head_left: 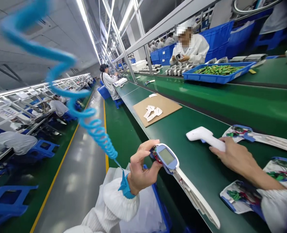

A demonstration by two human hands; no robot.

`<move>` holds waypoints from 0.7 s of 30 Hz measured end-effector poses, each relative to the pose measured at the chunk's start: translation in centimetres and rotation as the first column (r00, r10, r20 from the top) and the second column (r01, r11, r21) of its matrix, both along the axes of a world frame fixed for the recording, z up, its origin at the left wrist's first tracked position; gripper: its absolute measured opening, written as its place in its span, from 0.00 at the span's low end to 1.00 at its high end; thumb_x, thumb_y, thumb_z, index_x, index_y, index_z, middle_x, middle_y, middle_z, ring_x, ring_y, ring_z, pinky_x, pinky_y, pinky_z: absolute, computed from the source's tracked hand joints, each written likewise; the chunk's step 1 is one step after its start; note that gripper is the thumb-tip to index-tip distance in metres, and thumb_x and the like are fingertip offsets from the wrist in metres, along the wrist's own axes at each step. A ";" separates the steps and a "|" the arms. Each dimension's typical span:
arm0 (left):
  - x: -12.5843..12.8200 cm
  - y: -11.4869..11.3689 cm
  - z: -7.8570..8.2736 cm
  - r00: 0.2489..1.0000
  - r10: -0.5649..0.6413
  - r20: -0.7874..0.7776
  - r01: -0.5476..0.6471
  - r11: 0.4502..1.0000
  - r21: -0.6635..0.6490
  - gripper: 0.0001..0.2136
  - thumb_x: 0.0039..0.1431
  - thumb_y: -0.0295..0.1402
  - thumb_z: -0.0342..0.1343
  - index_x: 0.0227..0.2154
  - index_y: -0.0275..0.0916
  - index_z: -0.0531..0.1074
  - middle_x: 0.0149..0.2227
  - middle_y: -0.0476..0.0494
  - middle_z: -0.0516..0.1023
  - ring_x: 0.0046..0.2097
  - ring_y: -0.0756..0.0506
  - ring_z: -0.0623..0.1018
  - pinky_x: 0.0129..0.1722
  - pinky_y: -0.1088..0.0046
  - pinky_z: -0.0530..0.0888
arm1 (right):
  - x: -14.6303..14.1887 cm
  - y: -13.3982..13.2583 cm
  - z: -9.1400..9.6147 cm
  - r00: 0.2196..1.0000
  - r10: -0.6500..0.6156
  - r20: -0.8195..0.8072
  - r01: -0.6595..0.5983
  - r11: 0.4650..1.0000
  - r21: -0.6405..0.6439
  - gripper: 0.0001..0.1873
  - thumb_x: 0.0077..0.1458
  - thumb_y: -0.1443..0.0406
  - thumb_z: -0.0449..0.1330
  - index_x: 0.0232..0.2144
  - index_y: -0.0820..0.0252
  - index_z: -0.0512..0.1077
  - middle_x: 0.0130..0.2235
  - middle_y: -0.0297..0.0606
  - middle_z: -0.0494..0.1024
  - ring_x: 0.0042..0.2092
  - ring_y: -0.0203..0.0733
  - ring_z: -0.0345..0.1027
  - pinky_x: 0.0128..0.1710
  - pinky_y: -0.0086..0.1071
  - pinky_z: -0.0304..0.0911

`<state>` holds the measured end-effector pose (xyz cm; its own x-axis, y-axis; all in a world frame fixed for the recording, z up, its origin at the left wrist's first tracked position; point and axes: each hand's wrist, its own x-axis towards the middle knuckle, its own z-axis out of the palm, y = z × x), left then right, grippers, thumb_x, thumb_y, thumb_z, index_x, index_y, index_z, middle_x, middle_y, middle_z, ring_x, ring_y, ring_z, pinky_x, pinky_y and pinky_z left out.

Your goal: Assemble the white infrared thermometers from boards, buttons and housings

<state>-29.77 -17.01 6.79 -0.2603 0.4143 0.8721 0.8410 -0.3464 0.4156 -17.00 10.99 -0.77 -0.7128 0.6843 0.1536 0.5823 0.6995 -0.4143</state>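
Left hand (143,165): fingers together, clamped on the head of an opened infrared thermometer (166,156); LCD faces up, with wires showing behind it.
Right hand (237,155): closed around the handle of a white thermometer (205,137) lying on the belt.
Belt: green conveyor belt (267,110), with open housings (279,171) showing green boards and coloured wires just right of the right hand.
Wrist: blue anti-static strap (125,186) on the left wrist; its coiled blue cord (94,129) rises out of view (blurred).
Further along: cardboard sheet (158,108) holding white plastic parts (153,113).
Risk, wires: finger pressure behind the LCD could pull leads loose.
Risk, shell: the long white shell (194,197) is held only at its head, so a knock could twist it and strain the joint.
Risk, cord: a snag on the cord could jerk the left wrist.
Risk, belt: any belt motion could shift loose housings (cannot tell if it is running).
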 end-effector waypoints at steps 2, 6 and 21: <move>-0.6 0.0 -0.8 1.000 0.016 -0.004 -0.017 1.000 -0.011 0.29 0.62 0.19 0.61 0.60 0.48 0.59 0.59 0.35 0.76 0.58 0.40 0.78 0.56 0.53 0.79 | 0.6 -0.7 1.2 0.997 -0.057 -0.048 0.054 0.997 -0.061 0.22 0.64 0.53 0.50 0.50 0.64 0.68 0.30 0.46 0.75 0.26 0.49 0.69 0.28 0.38 0.60; -2.9 0.7 -3.4 0.991 0.124 0.055 -0.115 0.983 -0.145 0.25 0.62 0.21 0.61 0.57 0.47 0.61 0.59 0.36 0.76 0.59 0.39 0.78 0.57 0.53 0.78 | 3.0 -3.1 4.7 0.935 -0.160 -0.316 0.178 0.984 0.028 0.23 0.58 0.53 0.53 0.52 0.58 0.66 0.39 0.48 0.78 0.37 0.56 0.75 0.36 0.42 0.65; -4.3 10.0 -2.5 0.951 0.016 0.308 0.188 0.761 -0.620 0.36 0.57 0.34 0.68 0.66 0.43 0.59 0.68 0.33 0.65 0.69 0.34 0.67 0.68 0.52 0.66 | 7.5 -5.3 6.5 0.919 -0.003 -0.393 0.096 0.971 0.217 0.13 0.64 0.65 0.54 0.50 0.54 0.68 0.47 0.43 0.79 0.45 0.49 0.76 0.38 0.38 0.70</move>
